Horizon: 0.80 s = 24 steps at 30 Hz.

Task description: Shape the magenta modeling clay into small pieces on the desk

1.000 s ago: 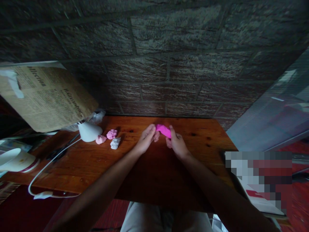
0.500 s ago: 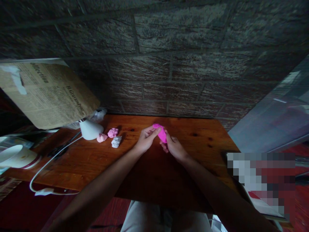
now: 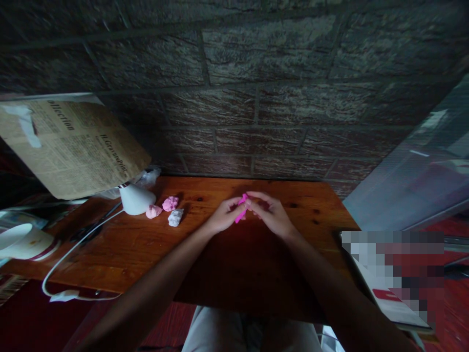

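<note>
Both hands meet over the middle of a wooden table [image 3: 227,264]. A bright pink lump of clay [image 3: 241,213] is pressed between them, and only a thin strip of it shows. My left hand [image 3: 224,216] curls round it from the left. My right hand [image 3: 270,215] covers it from the right with fingers bent over the top. To the left lie three small clay lumps: a pale pink one [image 3: 153,211], a pink one [image 3: 170,203] and a white one [image 3: 175,217].
A white lamp base [image 3: 136,199] with a white cable [image 3: 69,254] stands at the back left under a newspaper sheet [image 3: 69,146]. A white cup [image 3: 22,242] sits at the far left. A brick wall [image 3: 256,98] backs the table. Papers [image 3: 394,303] lie at the right.
The pink clay was held up and stretched between my fingertips. Now my hands have closed together over it and hide most of it.
</note>
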### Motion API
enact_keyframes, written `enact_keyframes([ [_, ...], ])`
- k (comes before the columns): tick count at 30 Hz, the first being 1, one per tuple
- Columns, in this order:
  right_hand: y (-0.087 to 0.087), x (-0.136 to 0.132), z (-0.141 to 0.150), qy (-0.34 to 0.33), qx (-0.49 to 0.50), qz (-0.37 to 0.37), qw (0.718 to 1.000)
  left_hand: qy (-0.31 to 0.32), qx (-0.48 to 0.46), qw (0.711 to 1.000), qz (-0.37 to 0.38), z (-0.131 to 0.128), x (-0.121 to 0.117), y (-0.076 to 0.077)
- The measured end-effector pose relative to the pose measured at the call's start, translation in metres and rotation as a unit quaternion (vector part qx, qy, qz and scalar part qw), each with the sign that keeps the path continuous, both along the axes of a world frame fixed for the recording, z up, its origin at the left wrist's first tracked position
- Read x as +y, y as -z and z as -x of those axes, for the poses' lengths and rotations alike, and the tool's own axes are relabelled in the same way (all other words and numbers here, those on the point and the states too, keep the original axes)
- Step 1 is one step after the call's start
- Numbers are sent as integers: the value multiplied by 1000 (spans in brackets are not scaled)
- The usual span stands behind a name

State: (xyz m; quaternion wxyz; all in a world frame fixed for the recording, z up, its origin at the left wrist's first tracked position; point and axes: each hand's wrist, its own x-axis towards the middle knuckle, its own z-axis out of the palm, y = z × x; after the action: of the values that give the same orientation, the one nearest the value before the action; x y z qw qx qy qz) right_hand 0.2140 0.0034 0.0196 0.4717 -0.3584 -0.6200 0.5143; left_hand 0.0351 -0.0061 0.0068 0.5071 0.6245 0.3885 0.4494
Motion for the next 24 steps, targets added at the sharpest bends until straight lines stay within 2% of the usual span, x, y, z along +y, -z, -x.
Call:
enact_keyframes([
  [6,7,8,-4,-9,1,20,1000,97,-6,995,9,3,1,-1],
  [16,-2,6,-8,-37,-34,-5,999,50,31,998,-5,11,3,4],
  [18,-2,7,-9,-47,-31,0,998,50,8,998,28,10,3,3],
  [20,-1,8,-10,-50,-14,11,999,71,-50,992,92,8,2,2],
  [24,0,9,-9,-60,21,27,998,125,-181,951,216,8,2,1],
])
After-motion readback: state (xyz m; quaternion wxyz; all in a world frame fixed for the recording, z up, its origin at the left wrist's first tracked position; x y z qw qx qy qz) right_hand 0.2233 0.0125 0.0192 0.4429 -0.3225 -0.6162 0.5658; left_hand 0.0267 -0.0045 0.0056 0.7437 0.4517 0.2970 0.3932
